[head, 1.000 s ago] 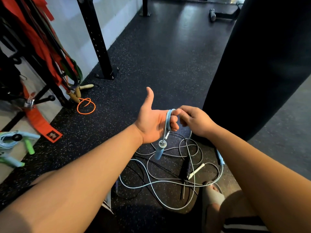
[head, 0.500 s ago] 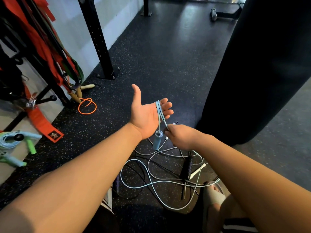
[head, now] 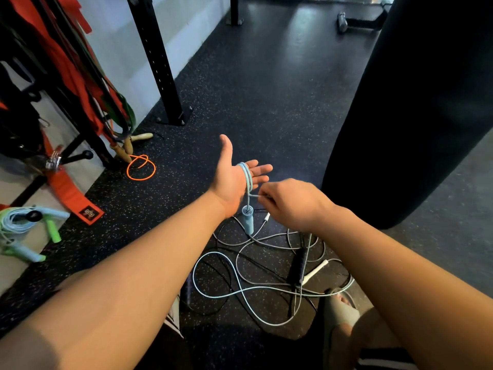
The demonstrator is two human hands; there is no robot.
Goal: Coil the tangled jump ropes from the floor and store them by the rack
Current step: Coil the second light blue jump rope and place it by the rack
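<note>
My left hand (head: 234, 177) is held out palm up with straight fingers, and loops of the light blue jump rope (head: 246, 174) lie wound across the palm. The rope's blue handle (head: 248, 221) dangles below the wrist. Just right of it, my right hand (head: 290, 204) pinches the blue cord near the left palm. The remaining blue rope (head: 226, 293) lies on the floor below, tangled with a grey rope (head: 266, 240), a black handle (head: 297, 268) and a white handle (head: 316, 271).
The rack (head: 61, 84) with red and green bands stands at the left. By it lie an orange rope (head: 141, 168) with wooden handles and a coiled rope with green handles (head: 29, 231). A black punching bag (head: 416, 102) hangs at the right, and my foot (head: 340, 308) rests beside the tangle.
My right hand carried the cord from over the left fingers down past the palm and now sits right of it, adding a turn. My left fingers straightened out.
</note>
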